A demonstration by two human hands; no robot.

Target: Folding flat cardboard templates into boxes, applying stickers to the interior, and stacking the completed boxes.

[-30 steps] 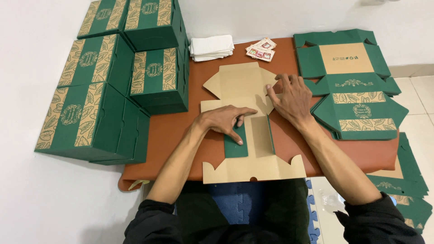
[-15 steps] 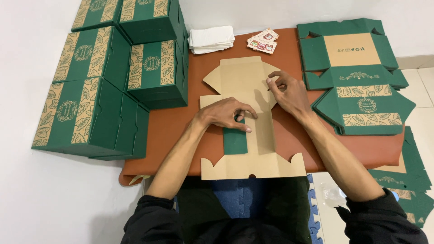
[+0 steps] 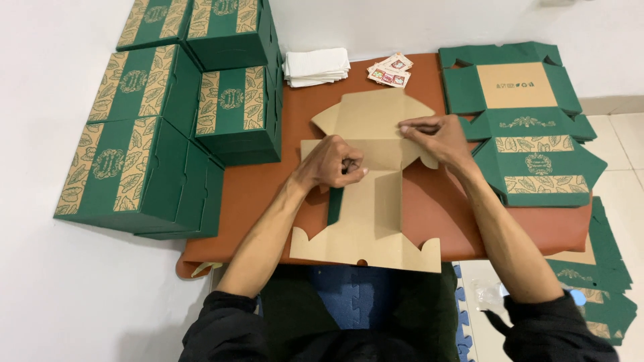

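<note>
Box blank: my unfolded cardboard blank (image 3: 376, 201) lies kraft side up at the middle of the brown mat (image 3: 255, 201), its near edge overhanging the mat's front.
Left hand: my left hand (image 3: 335, 162) is curled into a loose fist, knuckles pressing on the blank's left half, clasping nothing I can make out.
Right hand: my right hand (image 3: 436, 137) pinches the blank's right fold line between thumb and fingertips.
Left of the blank: finished green boxes (image 3: 168, 114) stacked in a cluster.
Right of the blank: flat green blanks (image 3: 530, 154) piled printed side up.
Beyond the blank: folded white napkins (image 3: 315, 66) and small printed cards (image 3: 390, 71) at the mat's far edge.
</note>
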